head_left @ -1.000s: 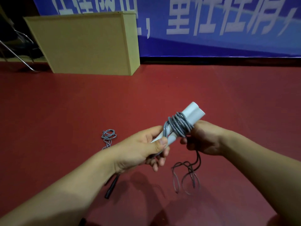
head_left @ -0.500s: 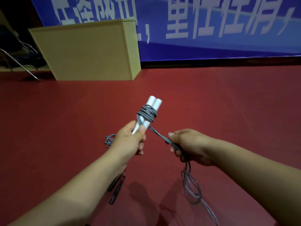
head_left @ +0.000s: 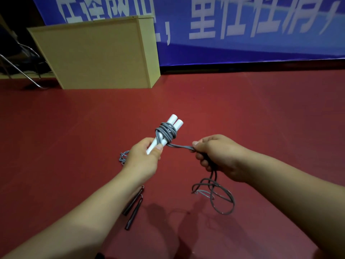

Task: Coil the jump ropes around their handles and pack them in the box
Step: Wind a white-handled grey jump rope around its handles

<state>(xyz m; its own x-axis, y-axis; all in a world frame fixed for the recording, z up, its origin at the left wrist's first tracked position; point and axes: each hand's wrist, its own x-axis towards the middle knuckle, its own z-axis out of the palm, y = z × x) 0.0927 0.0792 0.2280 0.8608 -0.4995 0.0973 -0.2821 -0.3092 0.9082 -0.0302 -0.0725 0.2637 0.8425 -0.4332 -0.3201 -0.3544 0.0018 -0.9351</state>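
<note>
My left hand [head_left: 144, 157] grips the lower ends of two white jump-rope handles [head_left: 176, 122] held side by side, tilted up and to the right. Several turns of grey rope [head_left: 166, 134] are wound around them. A taut stretch of that rope runs right to my right hand [head_left: 214, 156], which pinches it; the slack [head_left: 218, 195] hangs below in loose loops. A second rope lies on the red floor: two dark handles [head_left: 133, 208] under my left forearm and a tangled grey bundle [head_left: 123, 157] left of my left hand. The tan box [head_left: 97, 55] stands at the back left.
A blue banner [head_left: 242, 25] with white characters hangs along the back wall. Metal chair legs [head_left: 20, 71] show at the far left beside the box. Red floor [head_left: 261, 113] stretches to the right.
Between the earlier frames my right hand left the coil and drew the rope down to the right. Since then it has risen slightly, keeping the rope taut, and the hanging loops have bunched up.
</note>
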